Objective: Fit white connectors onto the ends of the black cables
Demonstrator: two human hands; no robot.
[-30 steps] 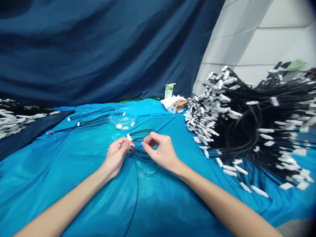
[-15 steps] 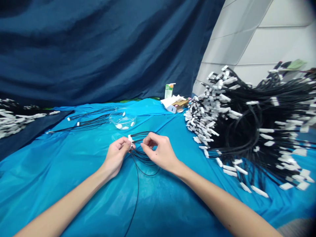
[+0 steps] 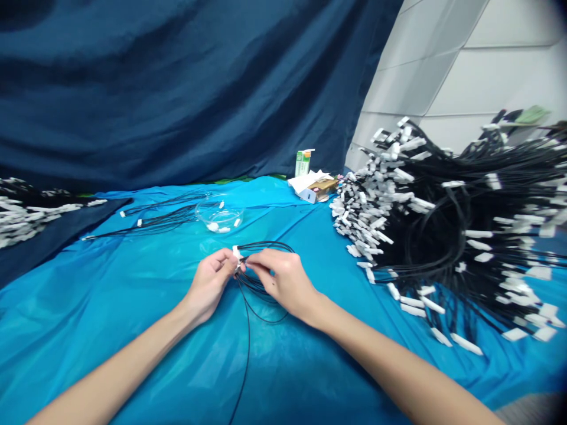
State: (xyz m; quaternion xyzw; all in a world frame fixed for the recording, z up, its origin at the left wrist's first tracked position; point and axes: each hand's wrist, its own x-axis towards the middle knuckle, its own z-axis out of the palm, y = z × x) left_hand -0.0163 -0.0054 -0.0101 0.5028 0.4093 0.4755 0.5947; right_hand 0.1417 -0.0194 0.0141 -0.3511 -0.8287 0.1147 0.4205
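My left hand (image 3: pixel 211 282) pinches a white connector (image 3: pixel 236 252) between thumb and fingers. Several thin black wires (image 3: pixel 261 244) run from the connector and loop round to the right. Close beside the connector, my right hand (image 3: pixel 283 277) is closed with thumb and index finger pressed together on one black wire near where it meets the connector. Its other fingers are curled. A single wire (image 3: pixel 247 360) trails down toward the front edge. My fingertips hide part of the connector and the wire end.
A clear round dish (image 3: pixel 220 215) holding small white connectors stands beyond my hands. Left of it lie finished-looking black wire bundles (image 3: pixel 163 219). A big heap of white-tipped black cables (image 3: pixel 411 218) fills the right. An opened box (image 3: pixel 312 188) and a green-and-white carton (image 3: pixel 303 163) stand behind.
My right hand has moved left, its fingertips now right by the connector. The left hand has kept its hold and shifted only slightly. The wire loops have shifted a little to the right.
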